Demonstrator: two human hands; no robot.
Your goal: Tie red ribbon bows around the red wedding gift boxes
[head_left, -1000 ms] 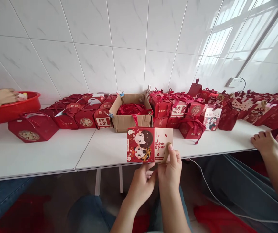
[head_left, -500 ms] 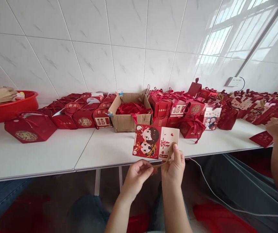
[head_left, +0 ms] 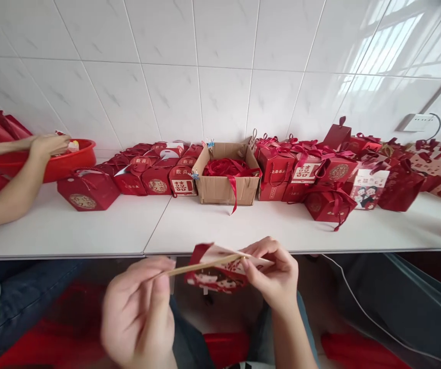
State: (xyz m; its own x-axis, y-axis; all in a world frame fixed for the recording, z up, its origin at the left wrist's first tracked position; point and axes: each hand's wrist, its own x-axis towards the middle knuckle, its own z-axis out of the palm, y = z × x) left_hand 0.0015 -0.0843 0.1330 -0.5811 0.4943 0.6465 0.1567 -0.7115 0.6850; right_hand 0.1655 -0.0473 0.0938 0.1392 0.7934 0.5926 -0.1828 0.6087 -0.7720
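Observation:
A tan ribbon [head_left: 205,265] is stretched between my two hands. Its left end is pinched in the fingers of my left hand [head_left: 139,307], below the table's front edge. My right hand [head_left: 276,271] is closed on the ribbon and on the right side of a red and white printed box [head_left: 220,274], which is tilted so that its picture side faces down toward me. The lower part of the box is seen at a steep angle.
A cardboard box [head_left: 226,190] with red ribbon stands mid-table [head_left: 189,225]. Red gift boxes [head_left: 157,179] line both sides. Another person's hands [head_left: 51,145] are at a red basin [head_left: 85,154] on the left. A socket strip [head_left: 415,123] is on the right.
My left hand has moved left and nearer, drawing the ribbon out straight. The printed box has tipped over and come lower. The view has turned left, and the other person's hand at right is out of view.

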